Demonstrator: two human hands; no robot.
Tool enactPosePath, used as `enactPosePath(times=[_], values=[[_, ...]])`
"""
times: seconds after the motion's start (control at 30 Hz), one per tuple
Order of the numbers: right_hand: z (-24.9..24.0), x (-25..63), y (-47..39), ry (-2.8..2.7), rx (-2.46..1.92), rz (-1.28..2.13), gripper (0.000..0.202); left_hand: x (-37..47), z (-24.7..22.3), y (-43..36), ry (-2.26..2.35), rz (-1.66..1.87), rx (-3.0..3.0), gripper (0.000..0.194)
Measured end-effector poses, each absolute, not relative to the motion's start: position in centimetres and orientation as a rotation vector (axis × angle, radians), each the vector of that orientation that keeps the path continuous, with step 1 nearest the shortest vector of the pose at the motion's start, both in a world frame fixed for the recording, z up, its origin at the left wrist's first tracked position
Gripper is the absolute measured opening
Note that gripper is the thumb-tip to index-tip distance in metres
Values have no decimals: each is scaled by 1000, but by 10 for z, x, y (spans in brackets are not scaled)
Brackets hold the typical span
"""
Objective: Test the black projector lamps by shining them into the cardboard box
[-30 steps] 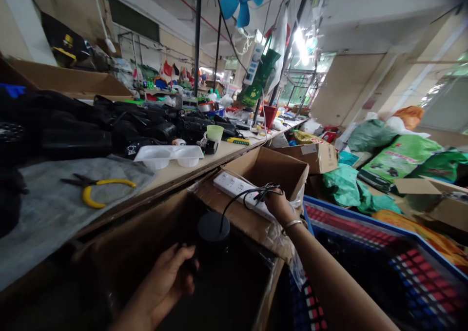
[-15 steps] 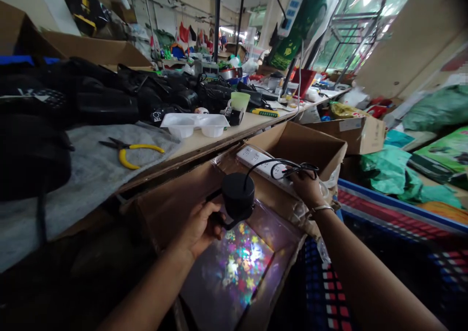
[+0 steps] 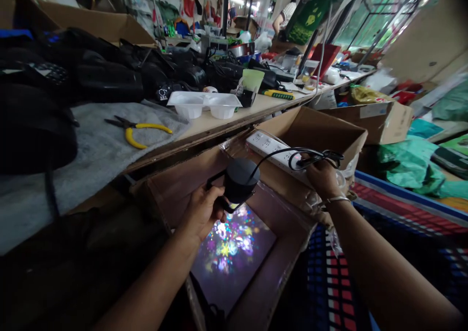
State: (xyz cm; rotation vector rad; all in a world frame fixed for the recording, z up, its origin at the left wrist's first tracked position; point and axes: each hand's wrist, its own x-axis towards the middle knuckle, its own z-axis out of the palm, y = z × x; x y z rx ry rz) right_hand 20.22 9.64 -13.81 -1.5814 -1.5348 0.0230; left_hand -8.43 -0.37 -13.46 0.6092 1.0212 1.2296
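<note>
A black round projector lamp (image 3: 241, 177) is gripped at its bracket by my left hand (image 3: 206, 206), its lens facing down. Coloured spots of its light fall on a pale sheet (image 3: 248, 267) in the open cardboard box (image 3: 292, 262) below. From the lamp's top a black cable (image 3: 274, 151) runs to the white power strip (image 3: 276, 150) on the box edge. My right hand (image 3: 323, 175) is closed around the bundled cable and its plug at the strip's right end; its fingers are partly hidden by the cable loops.
On the bench to the left lie yellow-handled pliers (image 3: 137, 130), a white plastic tray (image 3: 204, 104), a light green cup (image 3: 252, 80) and a heap of black devices (image 3: 109, 80). A blue and red basket (image 3: 331, 277) stands right of the box. Far back, a person (image 3: 285, 19) is partly visible.
The light pattern on the sheet has shifted left and changed its shapes and colours. The camera view has tilted, so the scene sits differently. Both hands keep their hold.
</note>
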Motion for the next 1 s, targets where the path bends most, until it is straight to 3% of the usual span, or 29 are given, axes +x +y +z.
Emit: enactPosePath(times=[0.67,1.0], values=[[-141,202,99,-1538,-1743,-81,28,-83,-134,-6,963,1154,613,16],[-135,194,94,-1535,-1692,-64,26,-81,-136,-5,950,1131,604,22]])
